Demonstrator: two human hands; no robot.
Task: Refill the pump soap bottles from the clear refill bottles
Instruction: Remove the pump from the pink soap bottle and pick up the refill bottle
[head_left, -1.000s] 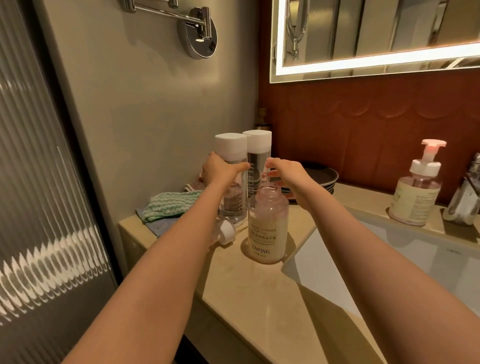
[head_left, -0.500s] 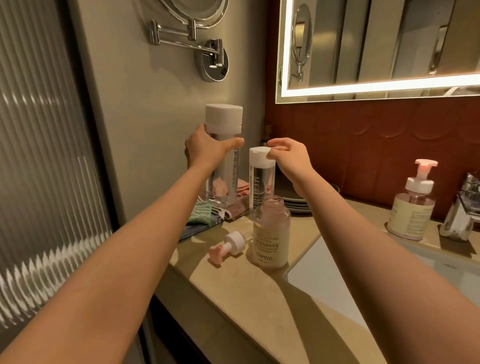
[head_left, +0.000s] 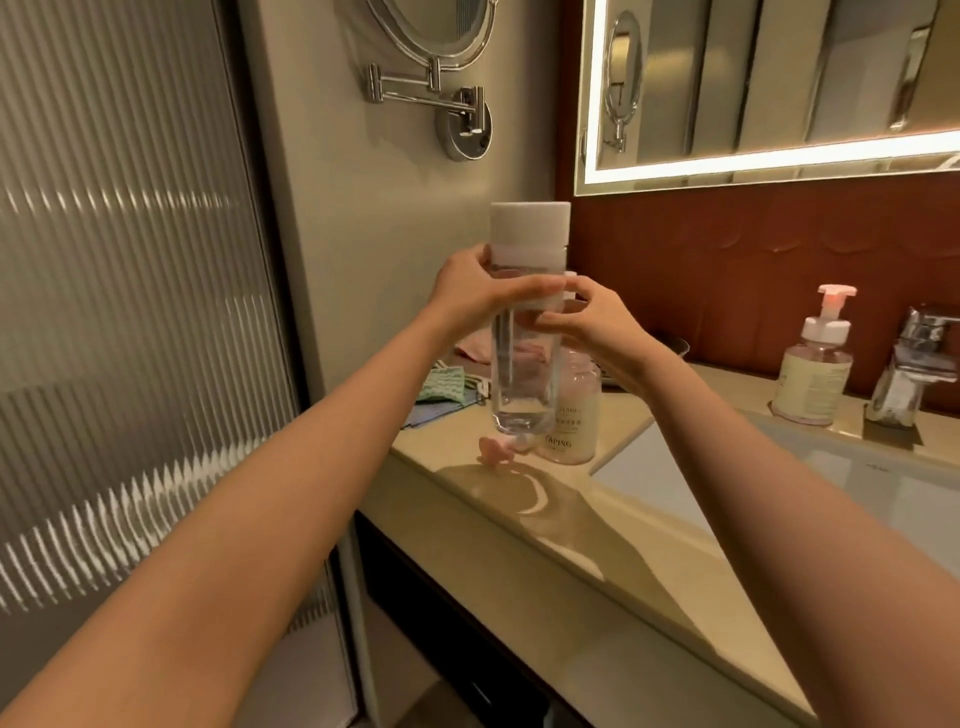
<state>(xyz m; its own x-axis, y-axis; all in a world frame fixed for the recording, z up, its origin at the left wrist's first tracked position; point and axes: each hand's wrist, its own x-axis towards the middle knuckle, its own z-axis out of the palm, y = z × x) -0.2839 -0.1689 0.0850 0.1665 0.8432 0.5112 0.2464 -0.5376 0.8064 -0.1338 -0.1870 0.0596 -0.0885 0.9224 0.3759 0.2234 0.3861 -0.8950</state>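
We hold the clear refill bottle (head_left: 524, 358) upright in the air above the left end of the counter (head_left: 571, 545), its white cap (head_left: 530, 228) still on; our left hand (head_left: 467, 296) grips it just below the cap, fingers wrapped behind and the thumb laid across the front; our right hand (head_left: 597, 325) sits at the bottle's right side with fingers curled and thumb close to the glass, though we cannot tell whether they pinch this bottle or something white-capped behind it; directly behind the raised bottle the pinkish pump soap bottle (head_left: 574, 415) stands on the counter with its neck uncapped; its pink pump head (head_left: 493, 449) lies on its side just beside its base; further back on the left lie folded cloths (head_left: 441, 387), green and pink; to the right the sink (head_left: 779, 478) is sunk into the counter, and past it a second pump bottle (head_left: 813, 364), pump fitted, stands near the chrome faucet (head_left: 914, 358); a round swing-arm mirror (head_left: 441, 31) hangs on the wall above, a lit mirror (head_left: 779, 78) is on the right, and a ribbed glass door (head_left: 130, 312) fills the left.
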